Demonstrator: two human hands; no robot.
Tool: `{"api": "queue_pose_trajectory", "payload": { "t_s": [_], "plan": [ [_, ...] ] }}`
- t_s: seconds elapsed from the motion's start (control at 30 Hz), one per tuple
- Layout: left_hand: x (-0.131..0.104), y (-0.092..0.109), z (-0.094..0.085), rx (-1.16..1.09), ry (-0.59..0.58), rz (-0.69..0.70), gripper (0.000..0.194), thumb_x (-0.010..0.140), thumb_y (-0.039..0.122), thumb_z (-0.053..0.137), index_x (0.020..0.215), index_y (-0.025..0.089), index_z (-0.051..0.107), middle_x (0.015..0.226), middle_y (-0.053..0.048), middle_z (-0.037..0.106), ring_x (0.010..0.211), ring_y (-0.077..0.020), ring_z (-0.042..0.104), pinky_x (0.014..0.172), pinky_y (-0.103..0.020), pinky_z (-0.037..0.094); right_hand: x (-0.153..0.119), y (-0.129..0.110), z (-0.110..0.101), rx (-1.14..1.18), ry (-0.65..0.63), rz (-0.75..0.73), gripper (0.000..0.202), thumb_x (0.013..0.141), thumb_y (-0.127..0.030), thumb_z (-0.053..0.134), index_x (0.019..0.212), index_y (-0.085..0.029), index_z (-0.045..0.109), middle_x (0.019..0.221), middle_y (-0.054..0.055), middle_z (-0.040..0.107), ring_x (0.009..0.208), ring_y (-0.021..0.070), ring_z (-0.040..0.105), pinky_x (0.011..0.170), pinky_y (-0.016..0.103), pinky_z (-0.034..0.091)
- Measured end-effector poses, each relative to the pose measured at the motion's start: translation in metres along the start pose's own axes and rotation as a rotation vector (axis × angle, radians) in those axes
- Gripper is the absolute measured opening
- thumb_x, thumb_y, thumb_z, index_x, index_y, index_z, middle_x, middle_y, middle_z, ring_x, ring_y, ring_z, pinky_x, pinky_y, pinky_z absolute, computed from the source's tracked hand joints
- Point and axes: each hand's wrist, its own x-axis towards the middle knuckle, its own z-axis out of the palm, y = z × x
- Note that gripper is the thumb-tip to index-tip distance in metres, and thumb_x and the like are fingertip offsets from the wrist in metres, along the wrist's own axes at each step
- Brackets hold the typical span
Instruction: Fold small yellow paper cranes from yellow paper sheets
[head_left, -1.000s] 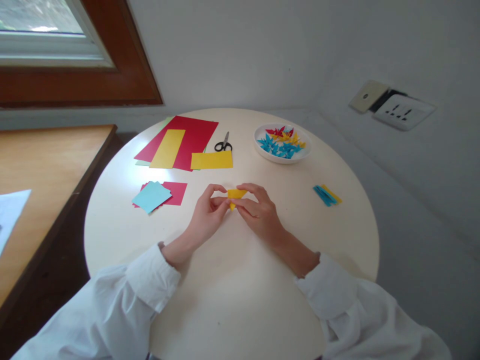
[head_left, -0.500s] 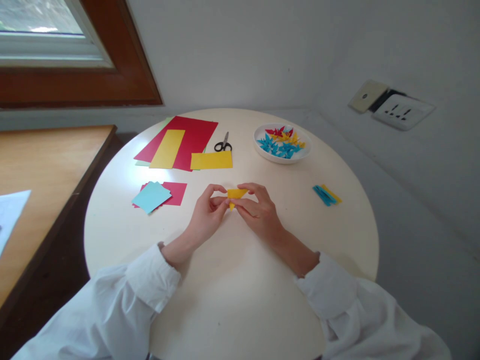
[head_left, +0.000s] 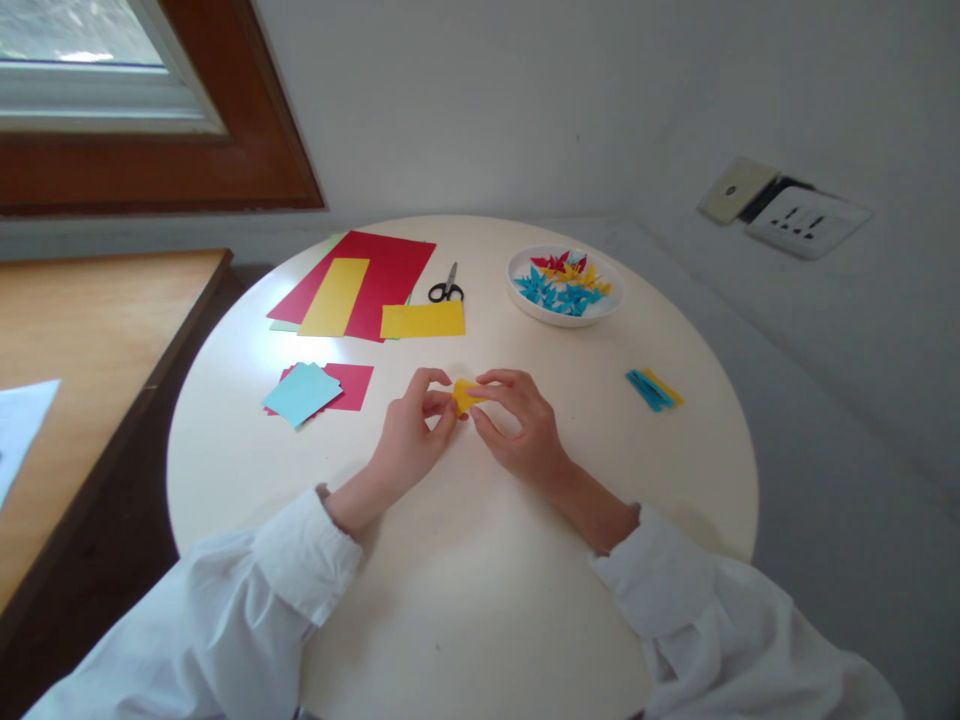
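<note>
A small folded piece of yellow paper [head_left: 464, 395] is between my two hands above the middle of the round table. My left hand [head_left: 420, 425] pinches its left side between thumb and fingers. From the right, my right hand [head_left: 525, 420] reaches over the paper, its index finger lying across the front and another finger at the upper right edge. The right thumb is apart, just below the paper. Left of my hands lies a stack of light blue squares [head_left: 303, 393] on red squares [head_left: 356, 387].
Behind are red sheets [head_left: 390, 270], yellow strips [head_left: 431, 320] and black-handled scissors [head_left: 447, 290]. A white plate [head_left: 516, 297] holds red, yellow and blue folded shapes. Blue and yellow folded strips [head_left: 649, 391] lie at the right. A wooden table [head_left: 97, 320] stands at the left.
The yellow paper has turned and now shows a smaller, more pointed shape. My right thumb has come away from it, and my right index finger has moved onto its front.
</note>
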Motion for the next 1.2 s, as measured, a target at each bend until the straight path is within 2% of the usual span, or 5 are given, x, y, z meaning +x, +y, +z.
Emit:
{"api": "queue_pose_trajectory", "payload": {
  "t_s": [0.1,0.23,0.5,0.8,1.2],
  "plan": [
    [-0.0029,0.0026,-0.0016,0.182,-0.019,0.073,0.023,0.081,0.021,0.051,0.102,0.023,0.042,0.081,-0.002,0.071,0.069,-0.0154,0.067,0.054,-0.021,0.044,0.0005,-0.0003,0.0006,0.009,0.025,0.091,0.013,0.081,-0.021,0.059,0.094,-0.023,0.06,0.091,0.005,0.066,0.087,0.0188,0.061,0.077,0.036,0.052],
    [-0.0041,0.0042,-0.0034,0.317,-0.024,0.178,0.023,0.08,0.017,0.05,0.102,0.023,0.044,0.084,-0.001,0.07,0.072,-0.0152,0.067,0.057,-0.021,0.046,0.0005,0.0015,0.0023,0.105,0.005,0.168,0.002,0.082,-0.023,0.059,0.081,-0.021,0.059,0.081,0.003,0.065,0.079,0.0165,0.061,0.07,0.031,0.051],
    [-0.0004,0.0023,-0.003,0.315,0.068,0.331,0.016,0.08,0.013,0.054,0.093,0.021,0.048,0.087,-0.001,0.065,0.081,-0.0138,0.065,0.07,-0.023,0.05,0.0007,0.0017,0.0036,0.202,-0.008,0.254,0.006,0.08,-0.021,0.059,0.073,-0.021,0.058,0.074,0.001,0.063,0.072,0.0141,0.06,0.064,0.027,0.049],
    [0.0007,-0.0005,-0.002,0.301,0.066,0.418,0.013,0.082,0.012,0.054,0.092,0.02,0.051,0.085,-0.001,0.064,0.077,-0.0122,0.064,0.069,-0.023,0.051,-0.0021,0.0032,0.0041,0.309,-0.015,0.315,0.004,0.078,-0.022,0.062,0.075,-0.02,0.059,0.094,0.006,0.068,0.093,0.0175,0.064,0.086,0.035,0.049],
    [0.001,-0.0009,-0.0009,0.25,0.042,0.398,0.017,0.081,0.008,0.054,0.094,0.02,0.05,0.087,-0.001,0.064,0.08,-0.0121,0.064,0.07,-0.023,0.051,-0.0033,0.0058,0.0054,0.368,-0.08,0.322,0.008,0.082,-0.025,0.057,0.076,-0.022,0.054,0.099,0.007,0.068,0.098,0.0182,0.063,0.089,0.036,0.047]
  ]
}}
